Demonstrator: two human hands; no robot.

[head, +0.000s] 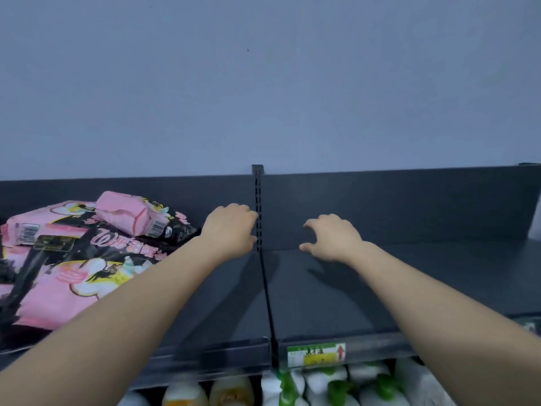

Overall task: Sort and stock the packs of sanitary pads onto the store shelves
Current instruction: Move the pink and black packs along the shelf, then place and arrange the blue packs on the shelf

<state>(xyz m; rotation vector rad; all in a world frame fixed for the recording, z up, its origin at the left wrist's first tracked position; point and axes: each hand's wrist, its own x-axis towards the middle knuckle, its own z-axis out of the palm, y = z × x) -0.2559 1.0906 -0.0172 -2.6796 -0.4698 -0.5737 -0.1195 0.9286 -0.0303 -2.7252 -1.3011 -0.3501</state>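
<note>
A large pink and black pack of sanitary pads (67, 268) lies flat on the left part of the dark top shelf (336, 303). A small pink pack (128, 213) rests on top of it, tilted. My left hand (229, 230) reaches over the shelf just right of the packs, fingers curled downward, holding nothing, beside the slotted upright (258, 212). My right hand (333, 238) hovers over the right shelf section with fingers spread and nothing in it.
A slotted metal upright and a seam split the top shelf into left and right sections. A green and yellow price tag (316, 354) sits on the front rail. White bottles with green caps (336, 388) and yellowish bottles (231, 391) fill the shelf below. A plain wall rises behind.
</note>
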